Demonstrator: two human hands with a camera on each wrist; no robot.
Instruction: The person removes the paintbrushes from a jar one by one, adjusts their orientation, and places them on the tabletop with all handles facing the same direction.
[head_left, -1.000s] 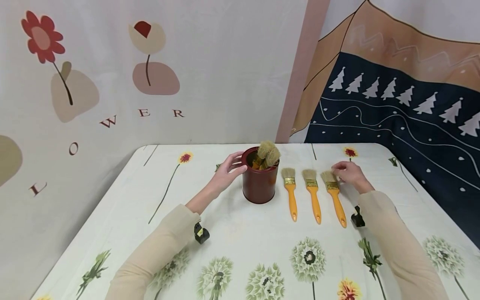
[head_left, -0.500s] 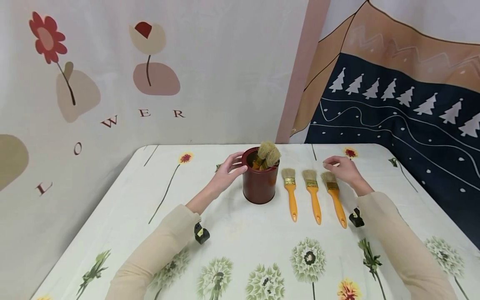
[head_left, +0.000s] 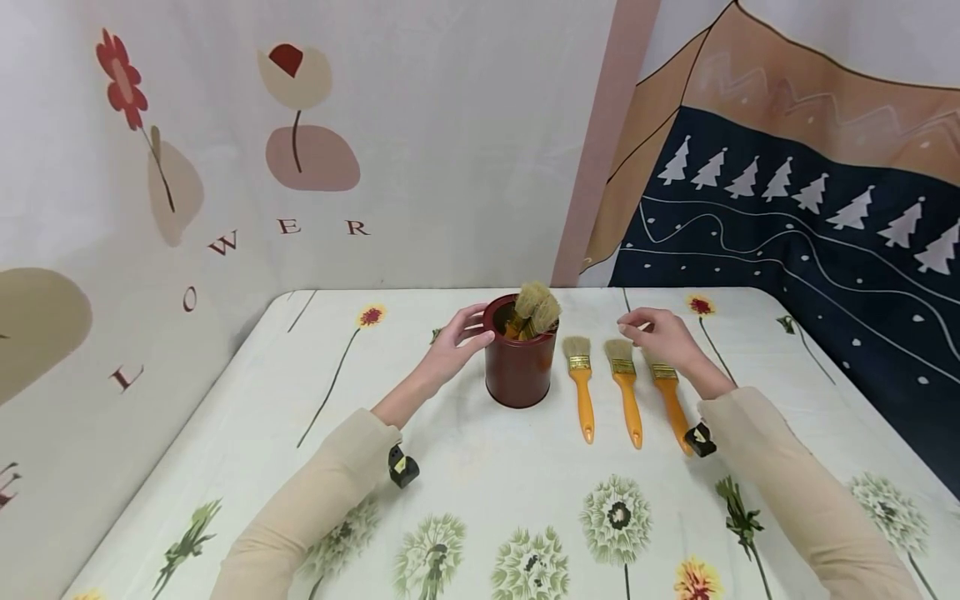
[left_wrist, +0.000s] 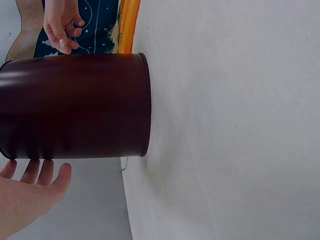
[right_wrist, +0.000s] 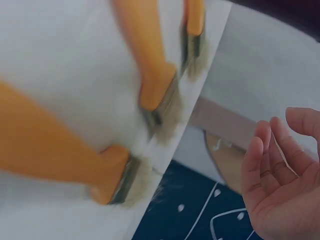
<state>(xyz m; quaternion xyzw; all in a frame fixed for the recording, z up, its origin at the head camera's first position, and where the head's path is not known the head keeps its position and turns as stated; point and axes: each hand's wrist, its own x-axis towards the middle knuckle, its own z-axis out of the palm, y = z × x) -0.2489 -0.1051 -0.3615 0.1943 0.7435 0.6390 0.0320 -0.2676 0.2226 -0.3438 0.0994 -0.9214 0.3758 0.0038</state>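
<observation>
A dark red can [head_left: 519, 360] stands upright near the middle of the desk [head_left: 465, 467], with several brushes [head_left: 534, 308] stood in it bristles up. It is steadied by the left hand [head_left: 455, 343], whose fingers are laid against its left wall near the rim, relaxed rather than wrapped round it; in the left wrist view the fingertips [left_wrist: 37, 172] are seen just at the wall, and contact cannot be told for certain there.

Just to the right of the can, three orange-handled brushes are laid side by side on the desk, bristles away from the person and handles toward them: the first brush [head_left: 580, 385] nearest the can, the middle brush [head_left: 625, 387] beside it, the third brush [head_left: 667, 398] farthest right. They lie apart from one another, roughly parallel, which leaves each handle free to be taken singly.

The right hand [head_left: 663, 337] is held over the bristle ends of the middle and third brushes, its grip loose and holding nothing, fingers gently curved, as the right wrist view confirms [right_wrist: 280, 175].

The desk is covered by a cloth printed with flowers.
</observation>
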